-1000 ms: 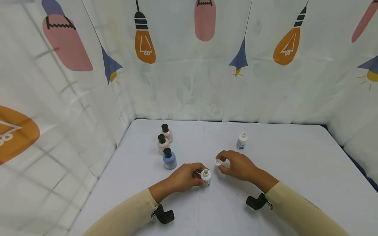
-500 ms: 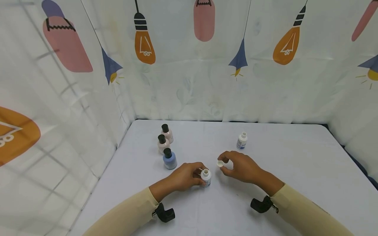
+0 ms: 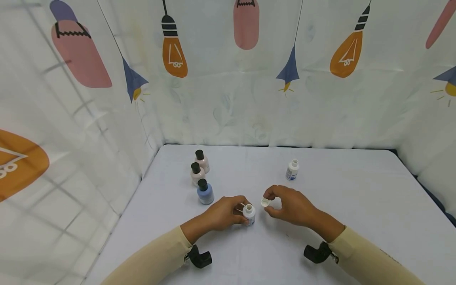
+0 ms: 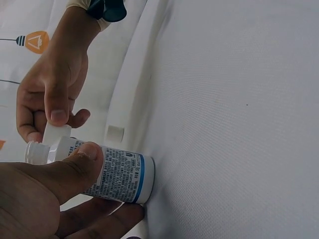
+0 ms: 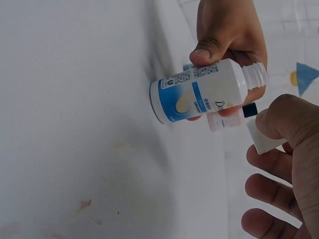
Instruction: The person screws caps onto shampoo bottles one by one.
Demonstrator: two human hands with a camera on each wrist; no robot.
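In the head view my left hand (image 3: 222,213) grips a small white bottle (image 3: 249,215) with an uncapped neck, upright on the table. Its blue-and-white label (image 5: 187,97) faces the right wrist camera, and small print shows in the left wrist view. My right hand (image 3: 293,206) pinches a white cap (image 3: 265,202) between thumb and fingers, beside the bottle and apart from its mouth; the other fingers (image 5: 269,191) are spread. Farther back stands a second white bottle (image 3: 292,170), also without a cap.
Left of my hands stand a blue bottle (image 3: 205,193) and two pale pink bottles (image 3: 197,174), all with black caps. A small white cylindrical thing (image 4: 114,133) shows in the left wrist view. White cloth covers the table (image 3: 356,190); printed curtains (image 3: 228,103) rise behind it.
My right hand and the cap have shifted slightly toward me, after a small move to the right. My left hand and its bottle have stayed almost still.
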